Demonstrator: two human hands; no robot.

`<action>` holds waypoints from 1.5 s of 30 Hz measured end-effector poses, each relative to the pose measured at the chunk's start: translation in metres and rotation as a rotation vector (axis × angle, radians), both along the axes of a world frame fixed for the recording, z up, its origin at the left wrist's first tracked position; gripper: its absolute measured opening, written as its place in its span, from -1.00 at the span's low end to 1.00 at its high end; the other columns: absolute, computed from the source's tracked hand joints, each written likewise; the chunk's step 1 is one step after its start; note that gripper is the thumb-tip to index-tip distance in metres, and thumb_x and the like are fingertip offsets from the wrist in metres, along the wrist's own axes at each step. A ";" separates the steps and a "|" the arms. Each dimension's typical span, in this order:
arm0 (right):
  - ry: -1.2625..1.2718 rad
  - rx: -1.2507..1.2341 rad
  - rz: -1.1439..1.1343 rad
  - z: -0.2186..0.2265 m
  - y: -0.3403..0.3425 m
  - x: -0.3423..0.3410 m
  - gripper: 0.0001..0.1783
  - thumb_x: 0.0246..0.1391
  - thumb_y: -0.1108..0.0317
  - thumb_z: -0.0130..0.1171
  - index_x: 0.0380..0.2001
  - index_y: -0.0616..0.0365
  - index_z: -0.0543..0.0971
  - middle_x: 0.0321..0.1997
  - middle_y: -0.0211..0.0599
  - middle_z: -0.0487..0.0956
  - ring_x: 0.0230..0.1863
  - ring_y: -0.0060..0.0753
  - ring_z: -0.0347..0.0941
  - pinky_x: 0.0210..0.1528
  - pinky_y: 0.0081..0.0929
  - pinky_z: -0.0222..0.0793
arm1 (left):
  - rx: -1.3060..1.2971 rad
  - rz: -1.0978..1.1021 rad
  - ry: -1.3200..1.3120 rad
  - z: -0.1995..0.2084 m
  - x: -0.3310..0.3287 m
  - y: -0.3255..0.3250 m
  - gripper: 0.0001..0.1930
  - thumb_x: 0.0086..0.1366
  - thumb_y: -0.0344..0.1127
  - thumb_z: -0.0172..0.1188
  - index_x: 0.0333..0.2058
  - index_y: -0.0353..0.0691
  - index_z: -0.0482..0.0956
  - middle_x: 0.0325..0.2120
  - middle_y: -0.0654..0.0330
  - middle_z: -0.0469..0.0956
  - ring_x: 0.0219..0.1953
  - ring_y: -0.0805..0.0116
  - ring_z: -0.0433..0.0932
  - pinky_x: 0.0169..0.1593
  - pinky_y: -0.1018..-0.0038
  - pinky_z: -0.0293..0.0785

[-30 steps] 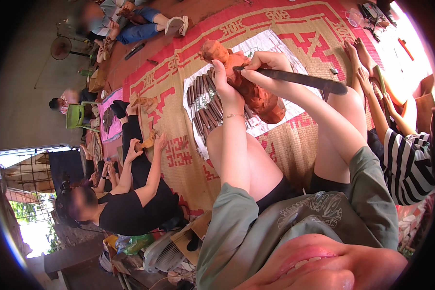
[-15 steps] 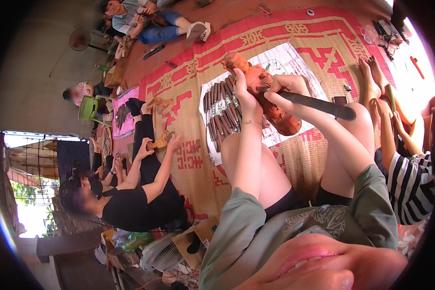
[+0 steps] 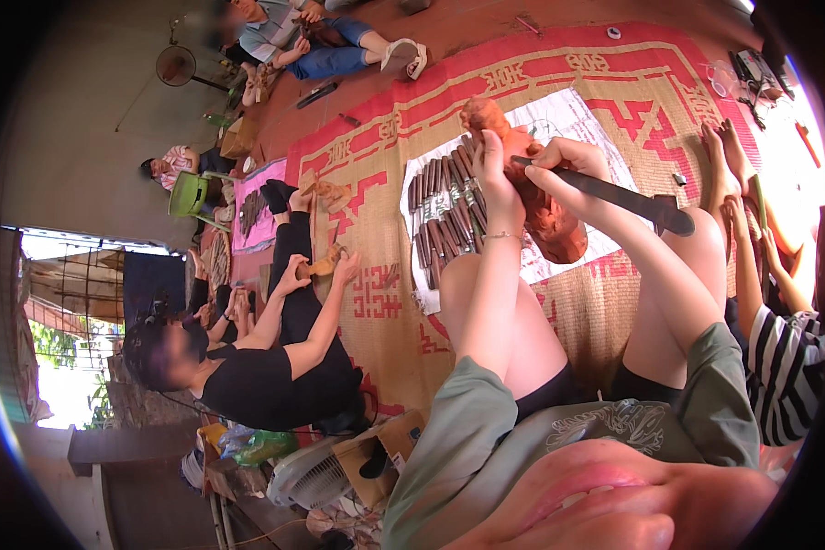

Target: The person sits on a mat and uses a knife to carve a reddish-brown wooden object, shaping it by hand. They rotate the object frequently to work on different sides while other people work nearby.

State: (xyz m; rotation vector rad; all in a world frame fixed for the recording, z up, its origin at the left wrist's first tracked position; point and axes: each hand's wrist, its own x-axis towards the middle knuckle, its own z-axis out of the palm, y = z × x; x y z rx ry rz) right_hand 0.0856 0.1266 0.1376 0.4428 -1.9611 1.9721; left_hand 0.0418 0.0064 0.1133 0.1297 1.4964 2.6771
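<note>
A reddish-brown carved wooden figurine [image 3: 559, 240] lies aslant before me, its rounded head at the far end. My left hand [image 3: 499, 183] is closed around its upper side, thumb along the wood near the head. In my right hand [image 3: 568, 163], held between thumb and bent fingers, is a long dark flat tool [image 3: 614, 193]. Its narrow tip meets the figurine's middle, while the wide rounded end reaches back over my right knee. Beneath the figurine, a white cloth [image 3: 610, 137] bears rows of wooden-handled carving tools [image 3: 447, 188].
The cloth lies on a red-and-tan woven mat [image 3: 376, 247]. Left of me, a person in black [image 3: 257, 390] holds a light wooden carving [image 3: 325, 264]. Another person's striped sleeve [image 3: 784, 367] and bare feet are at right. A fan [image 3: 312, 478] and cardboard box [image 3: 399, 438] stand lower left.
The whole view has shifted slightly, so most things appear farther right. My left hand still grips the figurine, and my right still holds the dark tool against it.
</note>
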 end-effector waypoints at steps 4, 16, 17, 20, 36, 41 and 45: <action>-0.058 0.186 0.059 0.009 -0.001 0.007 -0.83 -0.14 0.44 0.19 -0.65 0.29 0.44 -0.68 -0.35 0.45 -0.58 -0.70 0.32 -0.52 -0.64 0.24 | 0.115 0.059 -0.141 0.008 0.003 -0.004 -0.33 0.20 0.27 -0.09 -0.17 -0.37 0.37 -0.35 0.12 0.47 -0.33 0.31 0.48 -0.20 0.42 0.42; -0.030 0.152 0.117 -0.001 -0.006 0.007 -0.83 -0.20 0.42 0.19 -0.67 0.27 0.43 -0.75 -0.35 0.39 -0.67 -0.67 0.27 -0.62 -0.59 0.19 | 0.163 0.194 -0.139 -0.002 -0.015 -0.015 -0.35 0.23 0.26 -0.15 -0.27 -0.39 0.38 -0.40 0.07 0.47 -0.40 0.22 0.49 -0.29 0.34 0.47; -0.084 0.073 0.092 0.003 -0.006 0.007 -0.83 -0.18 0.42 0.19 -0.66 0.28 0.44 -0.71 -0.35 0.41 -0.65 -0.67 0.29 -0.61 -0.58 0.20 | 0.203 0.241 -0.093 -0.003 -0.019 -0.014 -0.35 0.23 0.26 -0.15 -0.28 -0.38 0.37 -0.39 0.06 0.47 -0.40 0.20 0.49 -0.30 0.33 0.48; -0.044 -0.031 0.019 0.014 -0.008 0.001 -0.83 -0.16 0.43 0.19 -0.65 0.29 0.45 -0.67 -0.33 0.45 -0.61 -0.65 0.32 -0.57 -0.58 0.24 | 0.154 0.119 -0.099 0.000 -0.010 -0.016 -0.32 0.21 0.28 -0.13 -0.23 -0.40 0.39 -0.36 0.06 0.48 -0.33 0.23 0.50 -0.20 0.38 0.45; -0.093 0.078 0.119 -0.003 0.000 0.002 -0.80 -0.08 0.47 0.21 -0.63 0.26 0.41 -0.60 -0.45 0.47 -0.55 -0.76 0.30 -0.52 -0.72 0.19 | 0.165 0.078 -0.085 0.013 0.004 -0.011 -0.33 0.24 0.27 -0.21 -0.19 -0.36 0.41 -0.29 0.08 0.47 -0.29 0.23 0.49 -0.14 0.38 0.41; 0.031 0.096 0.017 0.013 -0.004 -0.005 -0.83 -0.08 0.47 0.19 -0.62 0.26 0.43 -0.61 -0.45 0.46 -0.57 -0.76 0.29 -0.54 -0.69 0.18 | 0.075 0.026 -0.019 0.016 0.005 -0.008 -0.31 0.26 0.26 -0.23 -0.18 -0.39 0.43 -0.31 0.08 0.50 -0.23 0.25 0.49 -0.09 0.40 0.39; 0.057 0.199 -0.014 0.013 0.003 -0.002 -0.85 -0.08 0.47 0.19 -0.61 0.25 0.44 -0.64 -0.47 0.44 -0.57 -0.76 0.28 -0.55 -0.69 0.18 | 0.112 -0.039 -0.018 0.016 0.007 -0.004 -0.33 0.26 0.27 -0.24 -0.16 -0.35 0.38 -0.27 0.07 0.49 -0.22 0.24 0.49 -0.07 0.37 0.39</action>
